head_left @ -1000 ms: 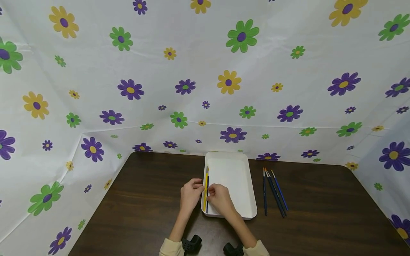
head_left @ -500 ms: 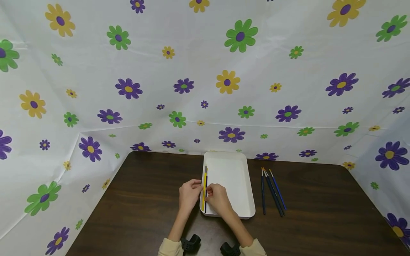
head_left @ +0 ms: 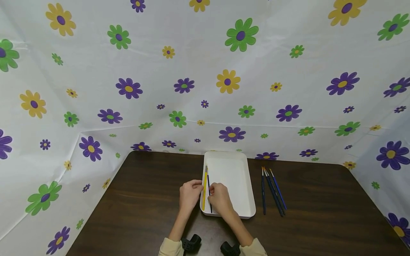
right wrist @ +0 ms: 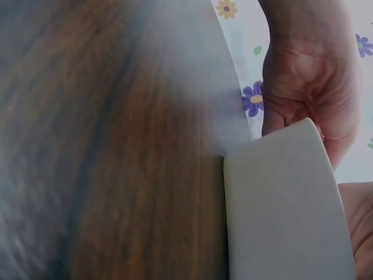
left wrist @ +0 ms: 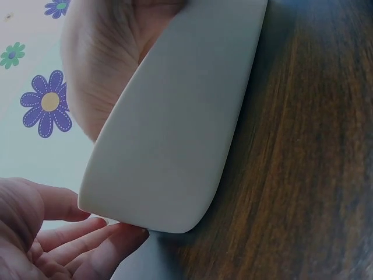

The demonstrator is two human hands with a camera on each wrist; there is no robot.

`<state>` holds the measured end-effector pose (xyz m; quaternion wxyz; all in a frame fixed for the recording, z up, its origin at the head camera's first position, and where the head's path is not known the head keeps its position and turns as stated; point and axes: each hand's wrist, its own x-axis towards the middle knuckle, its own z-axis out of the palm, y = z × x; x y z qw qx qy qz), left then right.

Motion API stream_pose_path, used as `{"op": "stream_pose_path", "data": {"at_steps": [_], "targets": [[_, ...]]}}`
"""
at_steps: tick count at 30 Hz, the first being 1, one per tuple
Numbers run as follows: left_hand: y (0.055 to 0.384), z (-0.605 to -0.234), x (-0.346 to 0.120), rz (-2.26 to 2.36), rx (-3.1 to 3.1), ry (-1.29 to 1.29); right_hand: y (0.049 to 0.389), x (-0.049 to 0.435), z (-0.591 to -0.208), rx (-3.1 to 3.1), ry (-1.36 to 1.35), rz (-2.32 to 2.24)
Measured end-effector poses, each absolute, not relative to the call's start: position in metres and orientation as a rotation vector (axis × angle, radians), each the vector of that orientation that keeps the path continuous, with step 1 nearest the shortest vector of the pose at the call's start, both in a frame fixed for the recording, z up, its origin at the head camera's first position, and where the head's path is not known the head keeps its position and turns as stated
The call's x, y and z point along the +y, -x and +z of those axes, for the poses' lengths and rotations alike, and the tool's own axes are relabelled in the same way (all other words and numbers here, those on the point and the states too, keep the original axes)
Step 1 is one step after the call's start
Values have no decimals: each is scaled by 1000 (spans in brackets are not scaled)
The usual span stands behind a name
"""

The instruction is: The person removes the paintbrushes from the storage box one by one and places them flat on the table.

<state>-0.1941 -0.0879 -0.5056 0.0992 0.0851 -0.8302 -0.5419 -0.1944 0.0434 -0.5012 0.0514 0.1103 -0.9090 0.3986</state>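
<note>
A white tray (head_left: 232, 185) lies on the dark table, with a yellow paintbrush (head_left: 204, 192) along its left wall. Beside the yellow brush, slightly slanted and apart from it, lies a dark paintbrush (head_left: 210, 207). My right hand (head_left: 221, 200) reaches over the tray's near part, its curled fingertips at the dark brush's handle. At the left rim is my left hand (head_left: 190, 195), fingers reaching to the edge near the yellow brush. The left wrist view shows left-hand fingers (left wrist: 87, 248) around the tray's outer corner; the brushes are hidden from both wrist views.
To the tray's right, several dark paintbrushes (head_left: 273, 192) and a blue paintbrush (head_left: 278, 190) lie on the brown wooden table (head_left: 320, 202), bristles pointing away. A white flowered cloth (head_left: 205, 64) hangs behind the table and continues along its sides.
The dark paintbrush has shifted right, away from the yellow one, and its near end now slants right. My right hand has moved slightly right with it; my left hand stays at the rim.
</note>
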Motion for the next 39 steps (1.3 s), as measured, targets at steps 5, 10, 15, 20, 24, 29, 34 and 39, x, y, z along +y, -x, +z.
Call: {"op": "stream_pose_path", "data": {"at_steps": [5, 10, 15, 20, 24, 29, 34, 39], "targets": [[193, -505, -89, -1638, -2454, -253, 194, 47, -496, -2806, -248, 1060], [193, -505, -89, -1631, -2448, -241, 194, 51, -493, -2795, -215, 1011], [194, -505, -89, -1625, -2448, -244, 195, 52, -493, -2819, -180, 1027], [194, -505, -89, -1629, -2452, -255, 195, 53, -493, -2841, -158, 1038], [193, -505, -89, -1639, -2449, -256, 194, 55, -494, -2852, -169, 1032], [192, -505, -88, -1662, -2444, -257, 194, 58, -494, -2869, -174, 1020], [193, -505, -88, -1663, -2451, -273, 194, 63, -490, -2861, -219, 1016], [193, -505, -89, -1661, -2453, -274, 195, 69, -487, -2841, -250, 1001]]}}
